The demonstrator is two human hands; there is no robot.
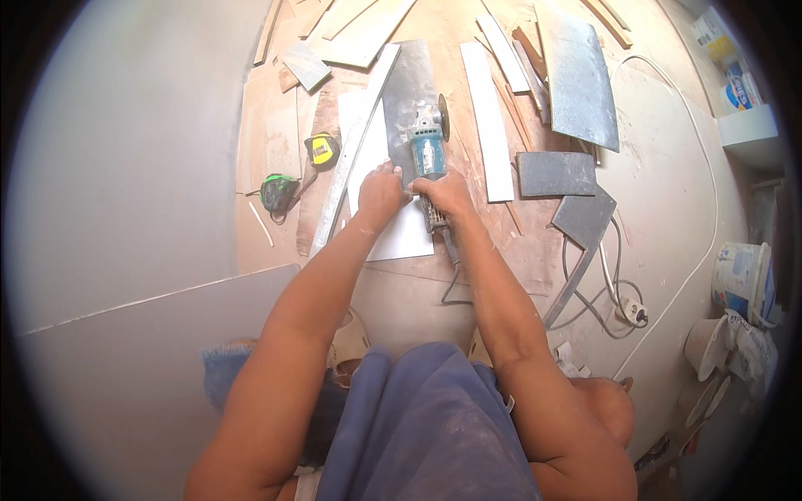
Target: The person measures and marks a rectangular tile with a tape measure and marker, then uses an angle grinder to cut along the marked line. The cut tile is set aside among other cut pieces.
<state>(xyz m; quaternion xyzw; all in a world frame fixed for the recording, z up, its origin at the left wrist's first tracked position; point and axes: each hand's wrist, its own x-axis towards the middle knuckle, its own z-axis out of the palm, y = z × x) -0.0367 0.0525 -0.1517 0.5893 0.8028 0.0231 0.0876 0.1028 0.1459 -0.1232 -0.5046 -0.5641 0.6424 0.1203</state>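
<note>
Held in my right hand [447,194] is a teal angle grinder [428,154], its fingers wrapped round the rear of the body. The dark disc [444,117] stands upright on the tool's right side, over a long dark grey tile [408,67]. My left hand [383,196] is closed at the near end of this tile, close beside the grinder; its fingertips are partly hidden. A long metal straightedge [355,150] lies slanted along the tile's left side. White tile pieces [401,242] lie under both.
Two tape measures, one yellow [322,151] and one green [278,193], lie at left. On the right are a white strip [487,125], grey tile offcuts [557,174] and a large grey tile [576,75]. Cables run to a socket [632,311]; buckets [739,275] stand far right.
</note>
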